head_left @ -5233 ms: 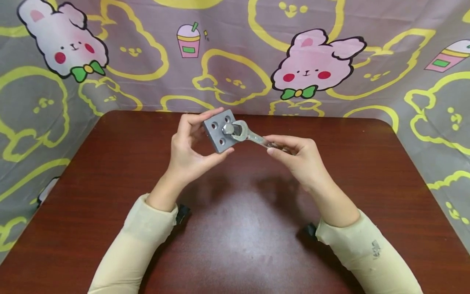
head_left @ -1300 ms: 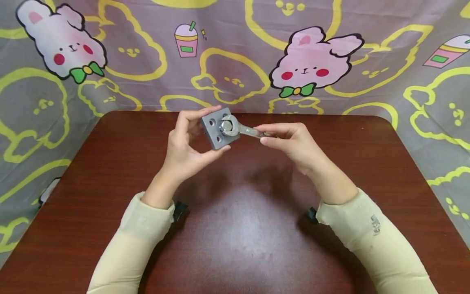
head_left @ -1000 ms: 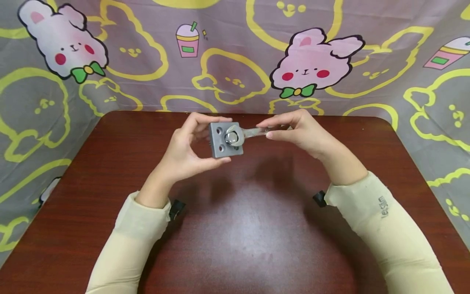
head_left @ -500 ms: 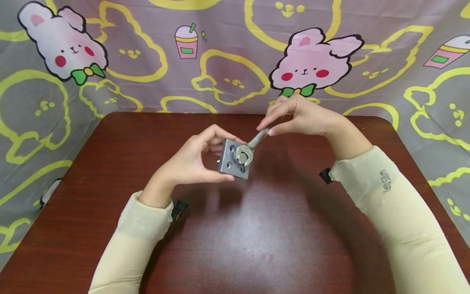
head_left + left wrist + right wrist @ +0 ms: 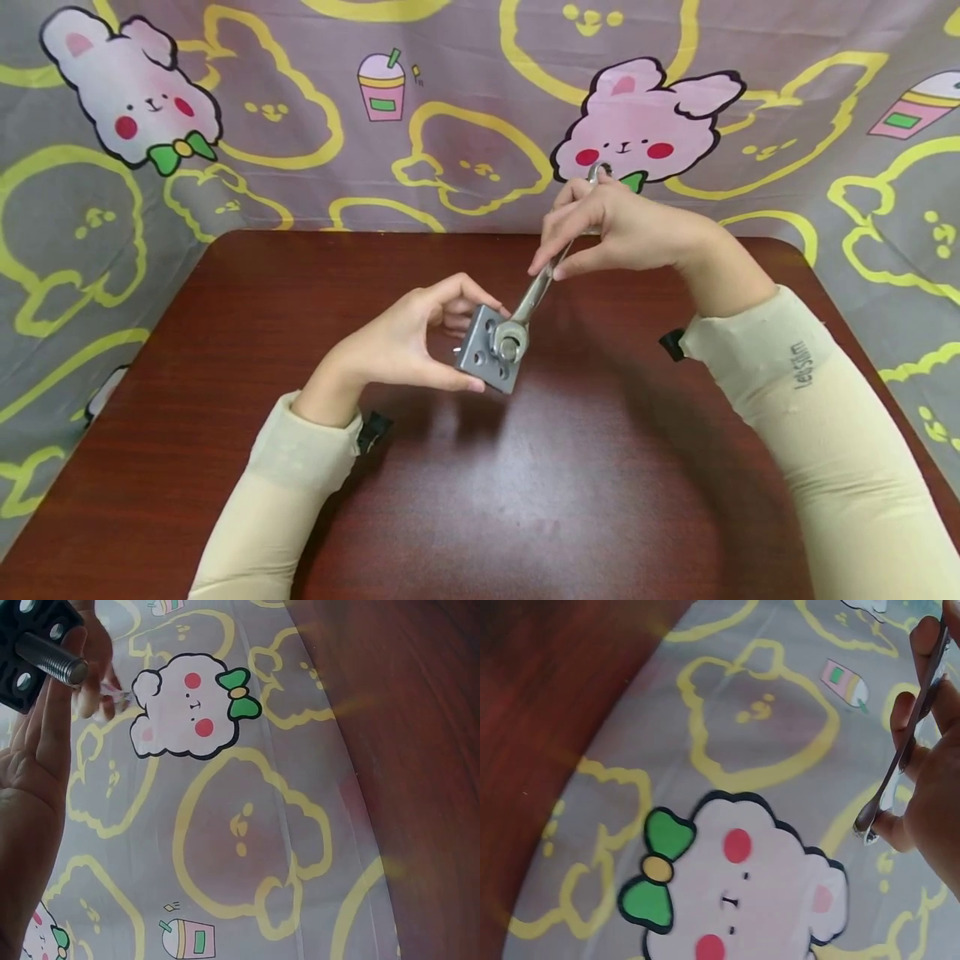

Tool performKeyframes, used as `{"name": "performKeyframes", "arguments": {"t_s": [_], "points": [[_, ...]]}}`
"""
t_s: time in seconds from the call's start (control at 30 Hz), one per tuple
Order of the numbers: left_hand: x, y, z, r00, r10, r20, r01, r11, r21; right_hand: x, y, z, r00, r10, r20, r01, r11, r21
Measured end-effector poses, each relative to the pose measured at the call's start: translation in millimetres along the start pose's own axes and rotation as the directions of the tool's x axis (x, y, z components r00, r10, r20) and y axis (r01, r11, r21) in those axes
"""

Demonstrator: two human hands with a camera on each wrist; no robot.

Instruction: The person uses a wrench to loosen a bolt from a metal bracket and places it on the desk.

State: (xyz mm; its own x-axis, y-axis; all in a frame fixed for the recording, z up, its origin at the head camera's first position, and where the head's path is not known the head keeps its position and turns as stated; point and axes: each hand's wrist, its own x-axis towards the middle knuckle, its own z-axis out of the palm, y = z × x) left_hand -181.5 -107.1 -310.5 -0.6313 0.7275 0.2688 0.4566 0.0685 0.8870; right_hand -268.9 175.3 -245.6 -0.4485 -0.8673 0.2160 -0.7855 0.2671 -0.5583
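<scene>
Since half a second ago, the metal plate [image 5: 489,361] has sunk a little toward 5 o'clock in the head view, and the wrench [image 5: 534,296] has steepened, its handle now pointing to 1 o'clock from the bolt [image 5: 510,350]; a second ago it pointed nearly to 3. The plate is held tilted in the air, just toward 6 o'clock from the middle of the head view. The wrench's head sits around the bolt's head on the near face, where some round holes [image 5: 478,358] also show. In the left wrist view, the threaded end sticks out toward 4 o'clock.

At the plate's 9 o'clock, the left hand [image 5: 405,340] grips it by the edges, thumb below and fingers above. Toward 1 to 2 o'clock, the right hand [image 5: 626,227] pinches the handle between thumb and fingers, and the wrench's far end pokes out above the knuckles.

Cream sleeves [image 5: 262,500] run off toward 7 and 5 o'clock, with a black piece [image 5: 375,432] at each cuff. Beneath lies a reddish-brown table [image 5: 540,508]; at 12 o'clock hangs a cloth [image 5: 465,50] printed with rabbits [image 5: 146,92] and drink cups [image 5: 382,87].
</scene>
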Motion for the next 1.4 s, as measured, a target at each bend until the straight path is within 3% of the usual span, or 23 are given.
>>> {"name": "performKeyframes", "arguments": {"t_s": [0.1, 0.3, 0.43, 0.53, 0.67, 0.77, 0.87, 0.93, 1.0, 1.17, 1.4], "points": [[-0.9, -1.1, -0.5, 1.000, -0.011, -0.012, 0.011, 1.000, -0.002, -2.2, -7.2, -6.0, 0.999, 0.041, -0.032, -0.043, 0.997, -0.063], [-3.0, -2.0, -1.6, 0.997, 0.022, -0.080, -0.019, 0.999, 0.040, -17.7, -9.5, -10.7, 0.983, -0.017, -0.182, 0.011, 0.999, -0.036], [-2.6, -4.6, -1.7, 0.976, 0.104, -0.194, -0.095, 0.994, 0.058, -41.6, -12.1, -5.5, 0.946, 0.095, -0.309, -0.116, 0.992, -0.050], [-1.9, -4.6, -2.0, 0.935, 0.164, -0.314, -0.150, 0.986, 0.069, -54.4, -18.2, 6.5, 0.893, 0.219, -0.393, -0.232, 0.973, 0.014], [0.3, -4.0, -1.2, 0.849, 0.242, -0.470, -0.218, 0.970, 0.105, -58.5, -30.6, 31.8, 0.783, 0.412, -0.467, -0.355, 0.911, 0.210], [3.5, -5.2, 0.0, 0.779, 0.299, -0.551, -0.271, 0.953, 0.134, -59.0, -37.5, 48.8, 0.701, 0.512, -0.497, -0.376, 0.857, 0.352], [6.6, -6.2, 1.1, 0.727, 0.331, -0.602, -0.302, 0.941, 0.152, -58.3, -40.6, 61.2, 0.651, 0.572, -0.499, -0.373, 0.814, 0.446], [7.5, -6.8, 1.6, 0.704, 0.338, -0.625, -0.308, 0.938, 0.161, -55.6, -40.7, 68.0, 0.639, 0.599, -0.483, -0.379, 0.791, 0.480], [7.7, -7.3, 2.0, 0.692, 0.341, -0.636, -0.308, 0.937, 0.166, -51.3, -39.9, 74.6, 0.634, 0.619, -0.464, -0.389, 0.774, 0.500], [6.3, -8.5, 2.2, 0.694, 0.348, -0.631, -0.294, 0.936, 0.193, -41.0, -38.0, 86.6, 0.634, 0.648, -0.422, -0.383, 0.737, 0.556], [6.0, -9.5, 0.4, 0.695, 0.376, -0.613, -0.297, 0.926, 0.232, -33.5, -35.8, 91.3, 0.652, 0.651, -0.388, -0.352, 0.713, 0.606]]}}
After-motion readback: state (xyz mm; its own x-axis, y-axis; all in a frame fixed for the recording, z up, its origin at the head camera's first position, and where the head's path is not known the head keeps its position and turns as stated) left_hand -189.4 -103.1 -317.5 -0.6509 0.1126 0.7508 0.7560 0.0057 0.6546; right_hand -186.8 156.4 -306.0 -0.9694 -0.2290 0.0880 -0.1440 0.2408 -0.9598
